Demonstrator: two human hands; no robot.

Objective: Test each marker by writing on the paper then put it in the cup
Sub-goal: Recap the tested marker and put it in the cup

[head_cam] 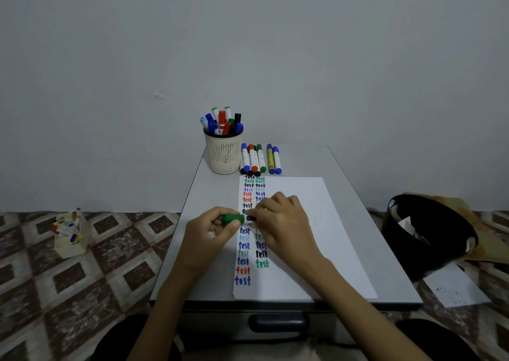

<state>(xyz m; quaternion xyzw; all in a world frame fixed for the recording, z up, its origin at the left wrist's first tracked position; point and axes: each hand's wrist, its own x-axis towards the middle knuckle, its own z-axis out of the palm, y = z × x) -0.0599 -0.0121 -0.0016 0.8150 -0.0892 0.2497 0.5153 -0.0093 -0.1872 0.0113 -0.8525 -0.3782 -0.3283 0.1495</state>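
Over the white paper (316, 236), my left hand (209, 234) grips the green cap (233, 218) of a marker while my right hand (281, 223) grips its white barrel (250, 219). Cap and barrel meet between the two hands. Two columns of the word "test" in several colours run down the paper's left side. A beige mesh cup (223, 154) at the table's far left holds several markers. Several loose markers (260, 159) lie in a row to the right of the cup.
The small grey table (198, 223) has a drawer handle (276, 322) at its front. On the patterned floor, a box of markers (70, 234) sits to the left. A black bin (429, 236) and a loose sheet (454, 287) lie to the right.
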